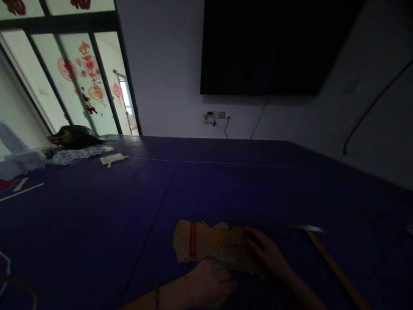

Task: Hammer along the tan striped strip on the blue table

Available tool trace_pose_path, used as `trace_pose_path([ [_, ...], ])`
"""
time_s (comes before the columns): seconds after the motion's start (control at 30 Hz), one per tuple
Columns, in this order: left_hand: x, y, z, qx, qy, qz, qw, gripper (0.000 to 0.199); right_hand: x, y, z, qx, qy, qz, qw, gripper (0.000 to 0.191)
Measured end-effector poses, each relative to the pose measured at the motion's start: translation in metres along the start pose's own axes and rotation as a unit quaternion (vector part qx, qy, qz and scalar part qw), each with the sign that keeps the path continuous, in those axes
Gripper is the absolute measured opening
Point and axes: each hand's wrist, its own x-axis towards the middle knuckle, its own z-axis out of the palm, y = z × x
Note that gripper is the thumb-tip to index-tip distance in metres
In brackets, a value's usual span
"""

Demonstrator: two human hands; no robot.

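Observation:
A ragged-edged piece of brown cardboard [206, 241], pocked with many small dark marks and crossed by a red strip [192, 240], lies on the dark blue table surface [106, 232]. My left hand [211, 282] is closed at its lower edge, with curled fingers; anything inside them is hidden. At the cardboard's right end my right hand [266, 252] grips it, thumb and fingers bent over the edge. A row of tiny light specks runs across the cardboard near those fingers. To the right lies a hammer [332, 262] with a wooden handle and a metal head.
A dark bag [75, 136], crumpled patterned plastic [77, 154], clear containers [26, 162] and a small white packet [112, 159] sit at the far left. Yellowish strips [22, 192] lie nearer. A television [277, 47] hangs on the wall above an outlet with cables [217, 116].

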Motion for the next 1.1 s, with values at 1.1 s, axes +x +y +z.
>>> trace_pose_path([
  [1.1, -0.003, 0.005, -0.009, 0.002, 0.045, -0.053, 0.998, 0.014, 0.000, 0.000, 0.001, 0.011, -0.018, -0.029, 0.999, 0.035],
])
